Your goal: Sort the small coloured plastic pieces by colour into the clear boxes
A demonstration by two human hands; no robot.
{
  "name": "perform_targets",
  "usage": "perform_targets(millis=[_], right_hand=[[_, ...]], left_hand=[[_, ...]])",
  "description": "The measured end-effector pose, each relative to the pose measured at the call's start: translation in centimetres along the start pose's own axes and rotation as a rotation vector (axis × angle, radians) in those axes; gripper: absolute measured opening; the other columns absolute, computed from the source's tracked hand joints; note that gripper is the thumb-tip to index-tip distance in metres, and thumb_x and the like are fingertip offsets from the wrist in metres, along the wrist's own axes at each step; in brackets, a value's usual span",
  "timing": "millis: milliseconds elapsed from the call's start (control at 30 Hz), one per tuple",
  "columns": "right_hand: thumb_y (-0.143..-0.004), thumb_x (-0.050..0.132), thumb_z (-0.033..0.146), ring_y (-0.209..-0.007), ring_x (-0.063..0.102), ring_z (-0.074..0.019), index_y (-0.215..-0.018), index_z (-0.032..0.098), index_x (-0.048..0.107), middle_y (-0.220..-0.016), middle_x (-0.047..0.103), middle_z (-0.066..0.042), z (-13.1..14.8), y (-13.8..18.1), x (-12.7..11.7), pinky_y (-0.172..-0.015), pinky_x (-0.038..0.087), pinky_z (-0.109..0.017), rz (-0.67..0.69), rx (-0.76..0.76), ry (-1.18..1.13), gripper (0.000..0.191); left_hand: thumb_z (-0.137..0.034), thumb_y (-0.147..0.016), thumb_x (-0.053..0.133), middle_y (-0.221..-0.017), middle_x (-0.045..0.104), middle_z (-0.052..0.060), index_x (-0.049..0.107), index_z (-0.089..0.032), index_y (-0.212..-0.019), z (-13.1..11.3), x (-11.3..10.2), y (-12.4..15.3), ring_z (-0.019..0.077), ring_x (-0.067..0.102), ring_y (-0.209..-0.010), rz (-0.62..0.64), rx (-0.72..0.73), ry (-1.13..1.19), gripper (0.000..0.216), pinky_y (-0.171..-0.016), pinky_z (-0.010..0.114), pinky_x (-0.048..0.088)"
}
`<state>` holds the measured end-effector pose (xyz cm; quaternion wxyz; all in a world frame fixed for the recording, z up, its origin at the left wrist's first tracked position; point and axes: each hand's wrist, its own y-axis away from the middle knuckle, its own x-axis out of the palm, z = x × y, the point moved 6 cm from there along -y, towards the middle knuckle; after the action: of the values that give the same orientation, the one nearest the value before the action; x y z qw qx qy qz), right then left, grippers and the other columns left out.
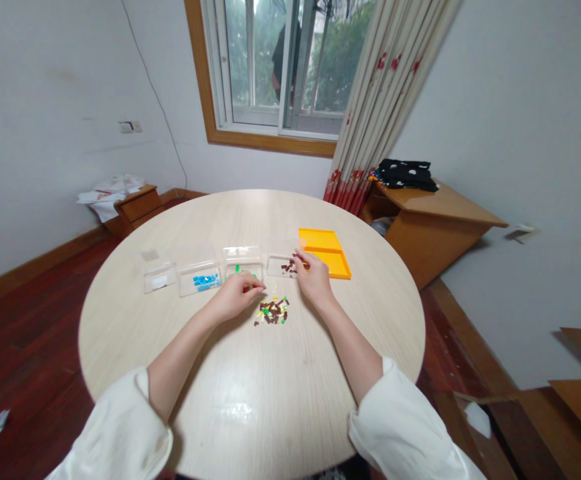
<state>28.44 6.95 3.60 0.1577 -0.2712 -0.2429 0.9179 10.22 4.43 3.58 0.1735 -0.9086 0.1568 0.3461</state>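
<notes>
My left hand (235, 297) has its thumb and fingertips pinched together just left of a small pile of mixed toy bricks (273, 311), brown, yellow, green and pale. Anything in that pinch is too small to make out. Over a clear plastic box (275, 267) with brown bricks (286, 268) in it, my right hand (314, 279) holds its fingers closed together; what they grip, if anything, I cannot tell. Behind my left hand is a clear box (242, 255) with green bricks (237, 269), partly hidden by the hand. Farther left, another clear box (184, 288) holds blue bricks (205, 281).
A small clear box (148, 285) with white pieces stands at the row's left end. An open yellow case (338, 265) lies behind my right hand. Everything rests on a round wooden table (230, 393). A wooden cabinet (420, 233) stands beyond its right edge.
</notes>
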Motion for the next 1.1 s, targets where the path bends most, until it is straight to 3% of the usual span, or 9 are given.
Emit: perform_targets(millis=[200, 333, 500, 600, 967, 1100], right_hand=[[-0.08, 0.049, 0.016, -0.081, 0.061, -0.018, -0.097, 0.014, 0.068, -0.093, 0.068, -0.012, 1.1, 0.3, 0.3, -0.074, 0.049, -0.032, 0.074, -0.06, 0.061, 0.026], [-0.075, 0.053, 0.006, -0.077, 0.061, -0.0147, -0.083, 0.016, 0.07, -0.083, 0.068, -0.007, 2.2, 1.1, 1.5, -0.075, 0.047, -0.028, 0.26, -0.166, 0.068, 0.021], [-0.073, 0.054, -0.001, -0.08, 0.061, -0.0154, -0.082, 0.013, 0.07, -0.082, 0.069, -0.008, 3.1, 2.6, 3.5, -0.076, 0.046, -0.027, 0.541, -0.289, 0.16, 0.023], [-0.075, 0.053, 0.001, -0.08, 0.061, -0.0155, -0.082, 0.014, 0.071, -0.082, 0.069, -0.007, 3.4, 3.1, 3.9, -0.075, 0.045, -0.026, 0.636, -0.33, 0.181, 0.023], [-0.073, 0.056, 0.002, -0.076, 0.062, -0.0163, -0.079, 0.014, 0.071, -0.079, 0.069, -0.007, 2.4, 3.0, 3.8, -0.072, 0.045, -0.026, 0.616, -0.257, 0.184, 0.02], [-0.074, 0.054, 0.002, -0.079, 0.062, -0.0164, -0.084, 0.015, 0.07, -0.083, 0.069, -0.008, 2.5, 2.9, 3.7, -0.075, 0.046, -0.028, 0.575, -0.254, 0.172, 0.022]], left_hand=[[-0.02, -0.079, 0.05, -0.079, 0.065, 0.008, 0.07, -0.016, -0.082, -0.2, 0.9, 0.1, 0.0185, 0.056, -0.078, 0.041, 0.077, -0.096, 0.021, -0.074, 0.031, 0.043], [-0.02, -0.078, 0.05, -0.077, 0.065, 0.008, 0.07, -0.015, -0.078, -0.3, 0.8, 0.1, 0.0181, 0.055, -0.074, 0.066, 0.059, -0.156, 0.021, -0.071, 0.029, 0.041], [-0.024, -0.078, 0.049, -0.068, 0.063, 0.006, 0.066, -0.015, -0.068, 0.0, 0.6, 0.1, 0.0164, 0.053, -0.065, 0.05, 0.002, -0.192, 0.022, -0.062, 0.027, 0.038], [-0.028, -0.078, 0.048, -0.063, 0.059, 0.005, 0.063, -0.014, -0.064, 0.3, 0.5, 0.1, 0.0155, 0.051, -0.061, 0.036, -0.008, -0.216, 0.025, -0.058, 0.026, 0.035], [-0.027, -0.078, 0.048, -0.061, 0.057, 0.004, 0.062, -0.015, -0.062, 0.5, 0.3, 0.1, 0.0154, 0.049, -0.06, 0.0, -0.005, -0.205, 0.024, -0.057, 0.026, 0.033], [-0.025, -0.08, 0.049, -0.069, 0.06, 0.006, 0.067, -0.014, -0.072, 0.4, 0.5, 0.0, 0.0167, 0.052, -0.067, -0.024, 0.021, -0.174, 0.023, -0.063, 0.027, 0.038]])
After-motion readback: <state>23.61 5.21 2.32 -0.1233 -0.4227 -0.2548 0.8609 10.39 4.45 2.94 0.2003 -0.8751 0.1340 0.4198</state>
